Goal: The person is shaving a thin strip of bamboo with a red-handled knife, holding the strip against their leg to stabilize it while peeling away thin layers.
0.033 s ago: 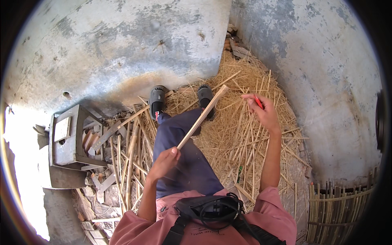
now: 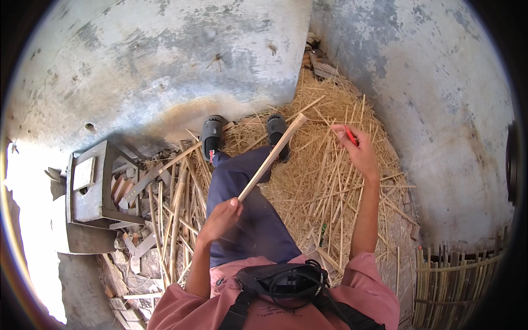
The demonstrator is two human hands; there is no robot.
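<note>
My left hand [image 2: 223, 216] is closed around the lower end of a split bamboo strip [image 2: 273, 157]. The strip slants up and away over my raised leg, its far end beside my right shoe. Off to the right, above the straw, my right hand [image 2: 358, 151] is curled around a small red object [image 2: 351, 135]. Its red part shows between the fingers; the rest is hidden, so I cannot tell its kind. The right hand is apart from the strip.
Straw and thin bamboo shavings [image 2: 324, 181] cover the floor. Bamboo poles [image 2: 177, 220] lie to my left, near a wooden box frame [image 2: 104, 181]. A woven bamboo panel [image 2: 456, 286] stands at the lower right. Weathered walls [image 2: 429, 121] rise ahead and right.
My right hand has shifted slightly to the right with the red object. My left hand and the bamboo strip stay in place.
</note>
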